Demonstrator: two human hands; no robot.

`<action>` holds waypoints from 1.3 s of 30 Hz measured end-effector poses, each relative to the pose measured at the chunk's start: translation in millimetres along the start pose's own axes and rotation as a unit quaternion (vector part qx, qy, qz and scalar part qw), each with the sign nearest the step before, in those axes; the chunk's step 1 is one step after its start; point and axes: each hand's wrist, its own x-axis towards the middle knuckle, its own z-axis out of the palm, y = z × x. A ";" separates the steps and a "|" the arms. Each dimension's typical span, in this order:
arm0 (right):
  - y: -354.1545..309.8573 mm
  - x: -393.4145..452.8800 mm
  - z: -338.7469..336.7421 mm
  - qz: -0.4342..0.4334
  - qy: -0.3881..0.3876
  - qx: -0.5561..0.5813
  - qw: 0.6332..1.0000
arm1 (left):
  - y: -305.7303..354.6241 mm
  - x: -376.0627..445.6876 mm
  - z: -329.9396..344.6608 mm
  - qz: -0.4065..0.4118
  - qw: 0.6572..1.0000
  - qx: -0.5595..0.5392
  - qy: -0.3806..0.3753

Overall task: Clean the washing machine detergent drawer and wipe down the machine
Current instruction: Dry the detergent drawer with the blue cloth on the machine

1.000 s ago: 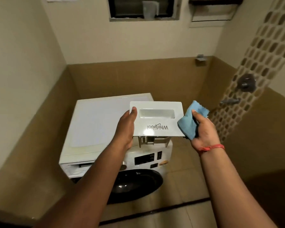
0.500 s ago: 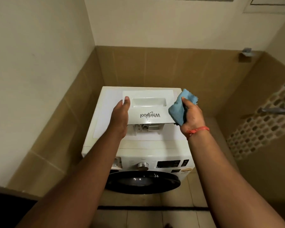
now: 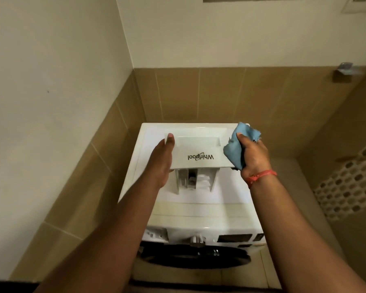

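Note:
A white detergent drawer [image 3: 199,154] with an upside-down Whirlpool logo is held above the top of the white washing machine [image 3: 201,210]. My left hand [image 3: 162,160] grips the drawer's left end, thumb on its front panel. My right hand [image 3: 253,154] clutches a bunched blue cloth [image 3: 238,145] pressed against the drawer's right end. The drawer's compartments [image 3: 195,180] hang below the panel, facing me. The machine's empty drawer slot [image 3: 155,232] shows at the front top left.
The machine stands in a corner between a cream and tan tiled left wall [image 3: 72,166] and back wall. Its knob [image 3: 198,238], dark display [image 3: 234,237] and dark round door [image 3: 194,256] face me. A tap [image 3: 347,158] and mosaic tile strip are on the right.
My view has dropped and closed in on the machine, which now sits centred below. Both hands keep the same hold on the drawer and cloth, now over the machine's top.

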 end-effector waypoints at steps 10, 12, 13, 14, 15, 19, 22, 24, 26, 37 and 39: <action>-12.3 -50.1 38.9 -0.427 0.221 -0.403 0.779 | -3.4 26.3 -9.9 -0.034 0.995 -0.021 -0.089; -2.5 -68.7 54.2 -0.450 0.169 -0.499 0.721 | -2.5 29.7 -7.1 -0.055 0.996 -0.013 -0.071; 4.4 -76.9 60.8 -0.438 0.118 -0.535 0.713 | -1.2 30.4 -5.7 -0.060 0.996 -0.001 -0.061; 13.3 -83.6 65.8 -0.419 0.060 -0.559 0.713 | -0.3 31.8 -5.2 -0.059 0.997 0.010 -0.056; 24.3 -89.3 69.2 -0.405 0.010 -0.577 0.709 | -0.1 33.3 -5.3 -0.058 0.997 0.014 -0.058; 57.7 -98.5 71.7 -0.421 -0.073 -0.645 0.634 | 0.9 33.2 -8.2 -0.065 0.992 -0.033 -0.103; 46.4 -87.1 54.3 -0.465 -0.121 -0.667 0.570 | 1.2 34.1 -7.4 -0.052 0.994 -0.007 -0.098; 28.3 -71.9 33.1 -0.494 -0.162 -0.688 0.506 | 1.6 36.4 -4.8 -0.056 0.997 0.023 -0.051; 9.6 -56.3 9.2 -0.502 -0.187 -0.701 0.470 | 3.3 36.3 -3.4 -0.059 0.997 0.041 -0.020; 33.7 -71.4 38.8 -0.495 -0.206 -0.639 0.551 | 7.5 40.0 -1.4 -0.068 0.996 0.046 -0.030; 38.4 -73.5 35.7 -0.493 -0.208 -0.632 0.560 | 8.7 38.9 -2.8 -0.070 0.996 0.040 -0.041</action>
